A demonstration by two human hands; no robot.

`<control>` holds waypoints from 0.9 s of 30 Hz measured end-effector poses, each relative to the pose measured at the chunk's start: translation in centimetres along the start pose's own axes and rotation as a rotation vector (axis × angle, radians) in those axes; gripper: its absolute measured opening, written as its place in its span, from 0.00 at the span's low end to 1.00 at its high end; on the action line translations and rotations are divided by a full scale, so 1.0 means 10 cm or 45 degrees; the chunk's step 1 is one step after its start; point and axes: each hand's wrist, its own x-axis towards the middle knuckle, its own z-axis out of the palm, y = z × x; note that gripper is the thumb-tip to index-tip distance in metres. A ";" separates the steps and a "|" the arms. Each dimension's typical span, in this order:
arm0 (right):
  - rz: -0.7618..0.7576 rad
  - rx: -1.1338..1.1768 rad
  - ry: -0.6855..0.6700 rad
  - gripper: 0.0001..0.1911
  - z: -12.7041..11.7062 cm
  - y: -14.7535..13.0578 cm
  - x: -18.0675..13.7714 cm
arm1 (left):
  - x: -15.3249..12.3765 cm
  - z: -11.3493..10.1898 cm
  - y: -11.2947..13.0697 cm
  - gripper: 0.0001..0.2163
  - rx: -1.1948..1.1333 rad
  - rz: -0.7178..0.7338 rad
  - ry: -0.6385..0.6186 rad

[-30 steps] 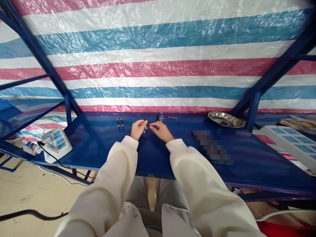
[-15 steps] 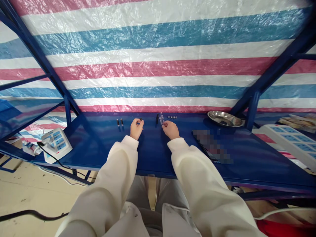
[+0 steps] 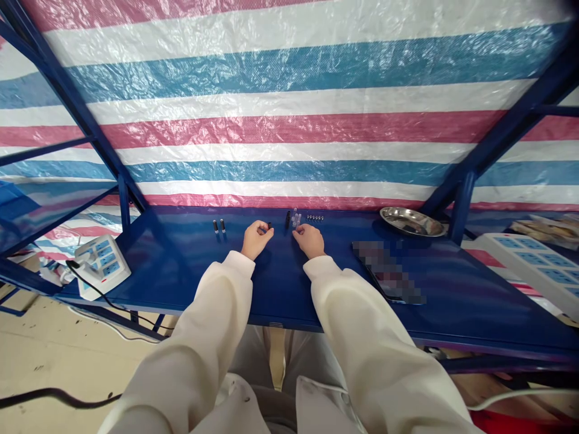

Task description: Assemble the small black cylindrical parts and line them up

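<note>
My left hand (image 3: 256, 239) is closed in a pinch on a small black cylinder (image 3: 270, 225), whose dark end shows past the fingertips. To its right, my right hand (image 3: 311, 240) is pinched too, just in front of a small cluster of clear plastic pieces (image 3: 296, 218). A tiny pale clear piece seems to show at its fingertips. Left of the cluster is a small group of black pieces (image 3: 287, 219), and right of it a row of several small metal springs (image 3: 315, 218). Two black-and-clear tubes (image 3: 219, 226) stand upright farther left.
Everything lies on a blue metal table (image 3: 181, 265). A shiny steel dish (image 3: 412, 222) is at the back right, with a dark phone-like slab (image 3: 386, 271) nearer me. White power strips (image 3: 104, 265) sit at both sides. A striped tarp (image 3: 289, 126) hangs behind.
My left hand has moved right with the black cylinder, closer to my right hand. My right hand has drawn slightly left and toward me, off the clear pieces.
</note>
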 end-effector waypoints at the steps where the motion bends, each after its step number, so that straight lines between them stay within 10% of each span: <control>1: 0.003 -0.009 -0.011 0.08 -0.01 -0.01 -0.01 | 0.00 0.03 0.01 0.06 0.020 0.007 -0.033; 27: 0.054 -0.115 -0.180 0.10 -0.13 -0.09 -0.02 | 0.24 0.52 -0.07 0.07 0.776 -0.159 -0.267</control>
